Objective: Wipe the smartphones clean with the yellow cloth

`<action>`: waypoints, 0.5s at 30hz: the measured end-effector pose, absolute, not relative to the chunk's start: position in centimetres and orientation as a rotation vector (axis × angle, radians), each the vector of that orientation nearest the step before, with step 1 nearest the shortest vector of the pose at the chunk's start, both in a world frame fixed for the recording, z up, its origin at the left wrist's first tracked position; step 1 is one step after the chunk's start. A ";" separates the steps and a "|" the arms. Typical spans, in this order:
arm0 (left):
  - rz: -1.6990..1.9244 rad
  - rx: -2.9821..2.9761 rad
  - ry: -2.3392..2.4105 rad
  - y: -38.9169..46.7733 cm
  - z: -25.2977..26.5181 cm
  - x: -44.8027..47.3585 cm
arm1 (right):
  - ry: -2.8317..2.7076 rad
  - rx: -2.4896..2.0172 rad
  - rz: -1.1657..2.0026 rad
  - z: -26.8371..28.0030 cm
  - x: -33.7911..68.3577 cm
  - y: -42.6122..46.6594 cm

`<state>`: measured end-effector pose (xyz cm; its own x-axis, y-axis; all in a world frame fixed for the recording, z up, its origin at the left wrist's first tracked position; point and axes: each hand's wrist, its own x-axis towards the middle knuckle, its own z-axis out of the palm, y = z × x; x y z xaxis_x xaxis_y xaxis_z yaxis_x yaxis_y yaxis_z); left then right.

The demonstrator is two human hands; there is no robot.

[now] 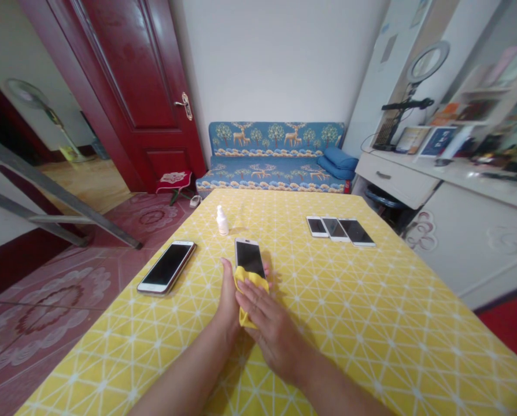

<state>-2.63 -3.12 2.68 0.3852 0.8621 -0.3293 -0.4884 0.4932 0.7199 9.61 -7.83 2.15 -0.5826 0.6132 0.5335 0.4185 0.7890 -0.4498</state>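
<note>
Two hands rub a phone with a soft yellow cloth.

The right hand (272, 325) presses flat on the floppy yellow cloth (248, 289); the left hand (229, 300) holds the thin, hard black-screened phone (250, 257) by its edges — slippery glass, likely breakable. Just past the hands stands a small white plastic bottle (222, 221) — what's inside can't be seen.

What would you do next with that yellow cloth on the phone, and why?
Probably slide the yellow cloth up the phone: the right hand presses it on the lower end only, the upper screen is uncovered, and the left hand steadies the phone.
</note>
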 end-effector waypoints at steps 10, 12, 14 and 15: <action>1.193 0.268 0.761 -2.3 3.5 -1.8 | -2.035 -0.974 0.360 0.7 11.5 -5.8; 1.144 0.308 0.762 -2.4 3.4 -1.8 | -1.965 -0.977 0.389 0.7 11.7 -5.7; 1.110 0.397 0.781 -2.6 3.2 -1.7 | -1.881 -0.986 0.420 0.8 11.9 -5.6; 1.090 0.457 0.794 -2.7 3.1 -1.6 | -1.837 -0.993 0.441 0.9 11.9 -5.6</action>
<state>-1.63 -2.69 3.07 0.2345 0.9099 -0.3422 -0.6044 0.4122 0.6817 11.91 -5.63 0.91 -0.2016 0.7889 0.5805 0.4397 0.6025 -0.6661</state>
